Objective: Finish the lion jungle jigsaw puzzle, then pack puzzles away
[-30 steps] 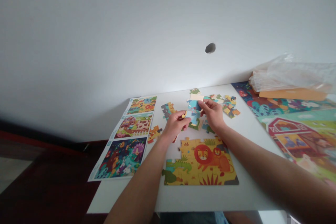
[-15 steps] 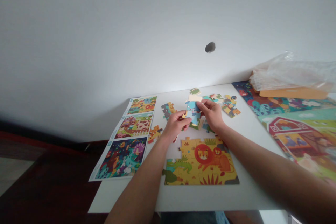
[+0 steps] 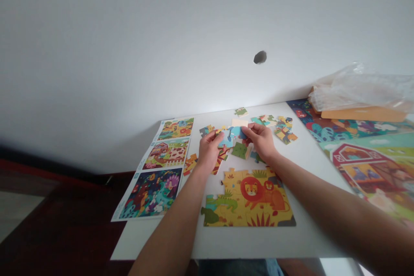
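While the left hand and right hand meet over the middle of the white table, their fingers close on blue jigsaw pieces, apparently just above the surface, though how many pieces lie in the grip is hard to tell; a light hold by the edges, fingertips clear of the tabs, suits card this thin, and keeping the pieces level leaves their cut outlines in view; a green piece lies just below the right hand; a gapped lion jigsaw sits nearer the body than the grip; loose pieces gather beyond the right hand; a printed picture sheet lies left of the left hand; well right of the grip, an orange cardboard box sits at the edge of a large barn poster, under a clear plastic bag, its contents hidden.
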